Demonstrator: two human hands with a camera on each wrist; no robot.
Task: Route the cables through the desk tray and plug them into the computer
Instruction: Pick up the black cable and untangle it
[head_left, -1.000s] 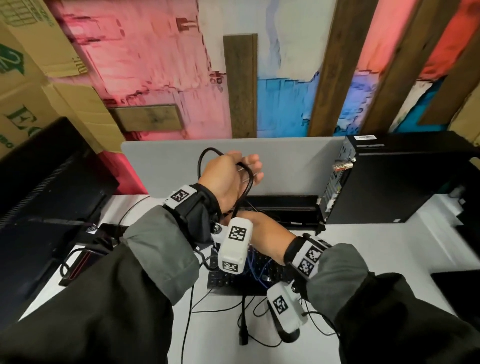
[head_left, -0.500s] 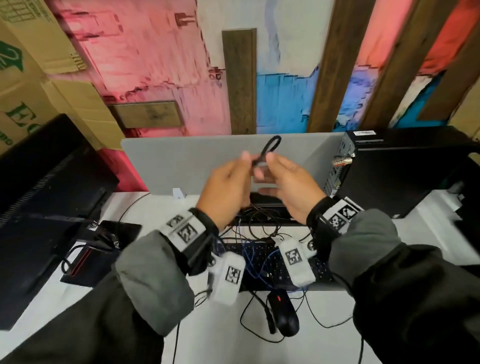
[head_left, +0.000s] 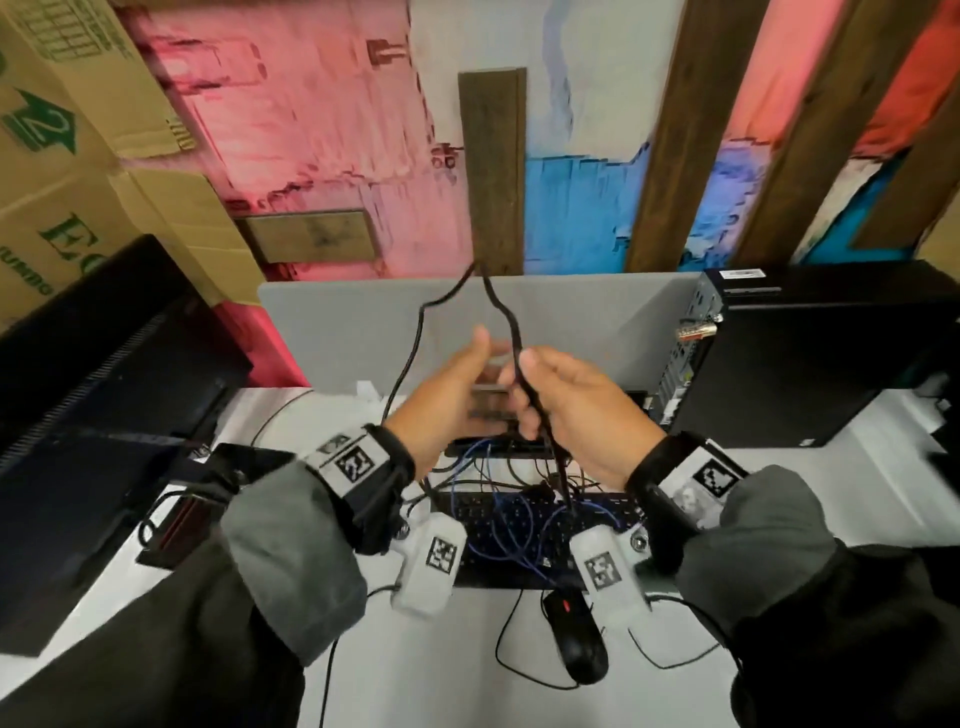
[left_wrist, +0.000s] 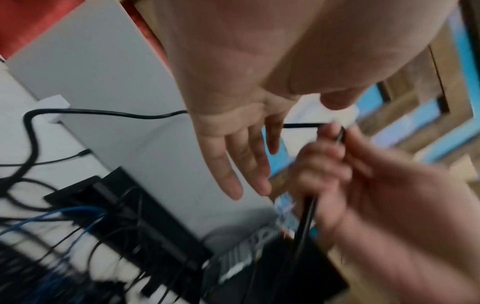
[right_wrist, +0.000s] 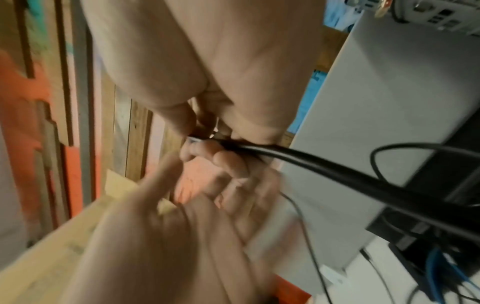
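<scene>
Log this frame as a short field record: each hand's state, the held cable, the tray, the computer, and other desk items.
left hand: open, fingers straight, holding nothing
right hand: grips the black cable in curled fingers
black cable: raised above the desk, loops up past the grey partition, hangs down toward the tray
desk tray: black, at the partition's foot, several cables entering
computer: black tower at right, rear ports facing the hands
plugged in: not visible
other: keyboard under blue wires, mouse, monitor

Left hand raised with straight fingers; right hand curled beside it.
</scene>
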